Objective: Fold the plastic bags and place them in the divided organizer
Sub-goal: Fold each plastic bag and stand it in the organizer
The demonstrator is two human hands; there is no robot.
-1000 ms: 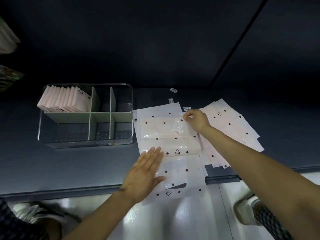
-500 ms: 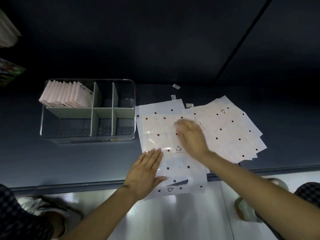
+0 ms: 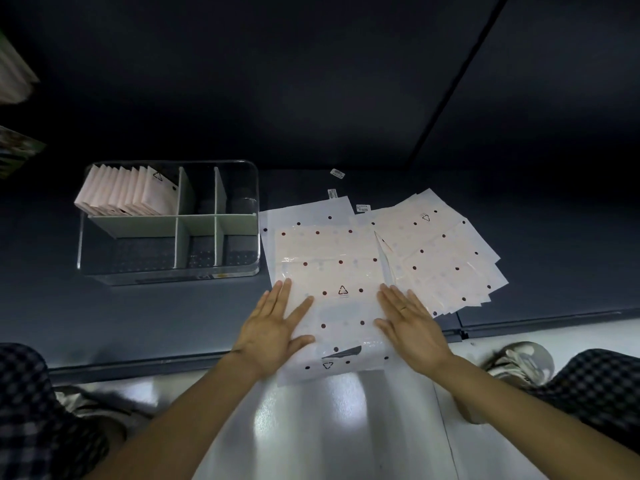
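A flat white plastic bag (image 3: 337, 271) with dark dots and a triangle mark lies on the dark table, overhanging its front edge. My left hand (image 3: 277, 327) rests flat on the bag's left side, fingers spread. My right hand (image 3: 408, 323) lies flat on its right side. A fanned pile of similar bags (image 3: 440, 258) sits just to the right. The clear divided organizer (image 3: 254, 216) stands to the left, with several folded bags (image 3: 124, 192) upright in its back-left compartment.
Three small barcode labels (image 3: 337, 173) lie on the table behind the bags. The table's front edge (image 3: 138, 367) runs below my hands, with a glossy floor, my shoes and checked trousers beneath. A dark wall rises behind the table.
My right hand came back from the bag's far right corner, swept across it and now lies flat on its near right side. My left hand stayed pressed on the left side.
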